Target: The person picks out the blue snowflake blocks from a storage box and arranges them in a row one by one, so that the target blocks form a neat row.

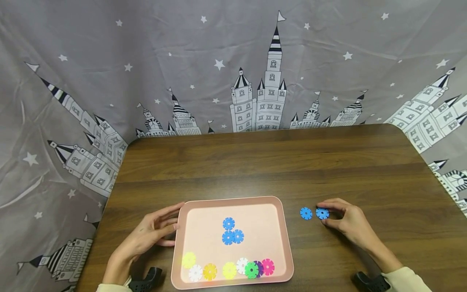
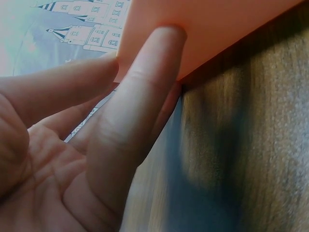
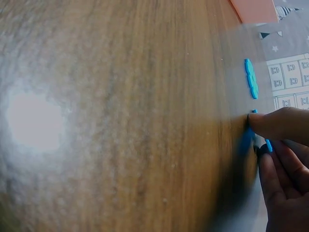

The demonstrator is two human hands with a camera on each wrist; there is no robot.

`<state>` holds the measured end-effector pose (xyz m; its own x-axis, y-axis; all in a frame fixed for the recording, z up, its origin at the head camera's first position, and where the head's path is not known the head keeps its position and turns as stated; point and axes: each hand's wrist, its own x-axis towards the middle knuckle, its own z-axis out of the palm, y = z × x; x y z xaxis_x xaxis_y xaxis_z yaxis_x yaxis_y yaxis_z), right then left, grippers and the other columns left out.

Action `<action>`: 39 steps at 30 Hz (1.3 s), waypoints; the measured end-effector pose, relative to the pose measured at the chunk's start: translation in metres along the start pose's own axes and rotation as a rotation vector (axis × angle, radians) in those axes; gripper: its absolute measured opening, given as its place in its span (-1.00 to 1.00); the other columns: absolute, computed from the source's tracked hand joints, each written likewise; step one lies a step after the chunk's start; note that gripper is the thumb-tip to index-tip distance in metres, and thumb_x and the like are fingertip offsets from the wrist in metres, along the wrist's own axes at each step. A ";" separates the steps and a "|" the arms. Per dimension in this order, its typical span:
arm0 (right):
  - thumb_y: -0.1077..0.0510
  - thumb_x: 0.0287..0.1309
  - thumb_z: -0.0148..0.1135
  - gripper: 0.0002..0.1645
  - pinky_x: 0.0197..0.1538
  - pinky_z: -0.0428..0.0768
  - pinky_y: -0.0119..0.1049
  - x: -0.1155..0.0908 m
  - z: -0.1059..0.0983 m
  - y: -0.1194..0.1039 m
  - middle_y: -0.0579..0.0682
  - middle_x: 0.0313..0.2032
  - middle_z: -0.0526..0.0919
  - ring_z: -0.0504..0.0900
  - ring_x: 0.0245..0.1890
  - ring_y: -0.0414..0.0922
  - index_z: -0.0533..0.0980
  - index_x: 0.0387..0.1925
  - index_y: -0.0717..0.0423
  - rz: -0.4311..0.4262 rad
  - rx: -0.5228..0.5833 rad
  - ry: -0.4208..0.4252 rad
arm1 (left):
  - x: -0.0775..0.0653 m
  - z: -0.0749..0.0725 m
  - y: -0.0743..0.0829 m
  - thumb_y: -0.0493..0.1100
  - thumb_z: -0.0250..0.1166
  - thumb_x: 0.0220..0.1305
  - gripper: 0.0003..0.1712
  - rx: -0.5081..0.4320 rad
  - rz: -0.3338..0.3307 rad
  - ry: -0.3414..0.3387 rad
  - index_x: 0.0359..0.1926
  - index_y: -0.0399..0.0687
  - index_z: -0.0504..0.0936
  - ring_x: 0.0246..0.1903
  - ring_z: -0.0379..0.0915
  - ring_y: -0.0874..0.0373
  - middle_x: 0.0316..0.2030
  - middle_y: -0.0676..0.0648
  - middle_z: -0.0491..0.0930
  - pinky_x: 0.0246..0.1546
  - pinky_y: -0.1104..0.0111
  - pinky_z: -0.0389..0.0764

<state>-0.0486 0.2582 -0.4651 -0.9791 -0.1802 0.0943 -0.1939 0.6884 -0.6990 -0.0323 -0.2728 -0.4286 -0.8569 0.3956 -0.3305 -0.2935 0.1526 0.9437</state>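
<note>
My right hand (image 1: 349, 221) pinches a blue notched disc (image 1: 322, 213) by its edges, thumb on the near side and a finger on the far side. Just left of it, a second blue notched disc (image 1: 306, 213) lies flat on the table; both discs also show in the right wrist view. At the pink tray (image 1: 287, 243), my left hand (image 1: 147, 235) touches the left wall from outside. Its thumb (image 2: 149, 92) presses the wall and another finger reaches the far left corner. Inside the tray lie three blue notched discs (image 1: 228, 237) near the middle, two of them overlapping.
Along the tray's near side lie several notched discs: pale yellow (image 1: 189, 260), white (image 1: 195, 273), orange-yellow (image 1: 209, 271), green (image 1: 251, 270), purple (image 1: 259, 268) and pink (image 1: 268, 267). The wooden table (image 1: 255, 166) ends at a grey castle-print curtain (image 1: 204, 52).
</note>
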 end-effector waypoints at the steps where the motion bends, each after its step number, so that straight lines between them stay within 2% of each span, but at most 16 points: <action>1: 0.32 -0.16 0.57 -0.52 -0.04 0.44 -0.74 0.000 0.000 0.000 -0.17 -0.11 0.69 0.54 -0.05 -0.39 0.70 -0.09 0.03 0.002 0.000 -0.001 | 0.000 0.000 0.000 -0.28 0.21 0.39 -0.27 0.001 0.000 0.002 0.48 -0.27 0.12 0.14 0.45 0.25 0.44 -0.42 0.02 -0.16 0.02 0.71; 14: 0.30 -0.11 0.56 -0.54 -0.02 0.47 -0.72 -0.001 0.000 -0.002 -0.15 -0.09 0.67 0.53 -0.05 -0.42 0.69 -0.07 0.05 -0.003 0.041 -0.006 | 0.000 -0.001 -0.002 -0.28 0.21 0.40 -0.26 -0.014 0.005 -0.005 0.49 -0.29 0.10 0.14 0.46 0.22 0.36 -0.51 0.15 -0.15 0.00 0.70; 21: 0.26 -0.08 0.56 -0.51 0.09 0.35 -0.76 0.002 -0.002 -0.009 -0.13 -0.04 0.68 0.49 0.03 -0.46 0.68 -0.03 -0.01 -0.075 0.045 0.045 | 0.001 -0.001 -0.002 -0.28 0.21 0.40 -0.26 -0.013 0.009 -0.005 0.48 -0.28 0.11 0.16 0.44 0.19 0.41 -0.46 0.08 -0.16 0.00 0.70; 24: 0.24 -0.05 0.55 -0.48 0.09 0.35 -0.76 0.004 -0.003 -0.015 -0.10 0.01 0.68 0.46 0.07 -0.49 0.66 0.03 -0.02 -0.080 0.047 0.048 | 0.001 -0.002 -0.002 -0.28 0.21 0.40 -0.27 -0.019 0.014 -0.008 0.48 -0.29 0.11 0.15 0.45 0.21 0.40 -0.46 0.09 -0.16 -0.01 0.70; 29: 0.25 0.02 0.50 -0.46 0.08 0.43 -0.73 0.008 -0.005 -0.028 -0.03 0.06 0.67 0.48 0.07 -0.48 0.62 0.10 0.04 -0.064 0.095 0.011 | 0.001 -0.001 -0.002 -0.29 0.21 0.40 -0.27 -0.015 0.018 -0.011 0.48 -0.29 0.12 0.15 0.46 0.19 0.40 -0.47 0.10 -0.17 -0.01 0.70; 33: 0.21 0.05 0.49 -0.46 0.08 0.50 -0.64 0.014 -0.005 -0.043 -0.02 0.06 0.67 0.52 0.08 -0.42 0.61 0.13 0.10 -0.065 0.168 -0.052 | 0.001 -0.001 -0.001 -0.29 0.21 0.39 -0.27 -0.017 0.016 -0.011 0.48 -0.29 0.12 0.15 0.46 0.20 0.40 -0.46 0.09 -0.17 -0.01 0.70; 39: 0.12 0.02 0.53 -0.41 0.04 0.61 -0.47 0.025 0.002 -0.071 -0.10 0.07 0.67 0.61 0.07 -0.18 0.61 0.14 0.00 -0.122 0.197 -0.136 | 0.001 -0.001 -0.002 -0.29 0.21 0.39 -0.27 -0.024 0.022 -0.014 0.48 -0.29 0.12 0.15 0.46 0.22 0.43 -0.44 0.05 -0.17 -0.01 0.70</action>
<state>-0.0589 0.2038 -0.4143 -0.9293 -0.3556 0.0996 -0.2816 0.5077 -0.8142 -0.0333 -0.2737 -0.4309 -0.8576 0.4109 -0.3093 -0.2845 0.1219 0.9509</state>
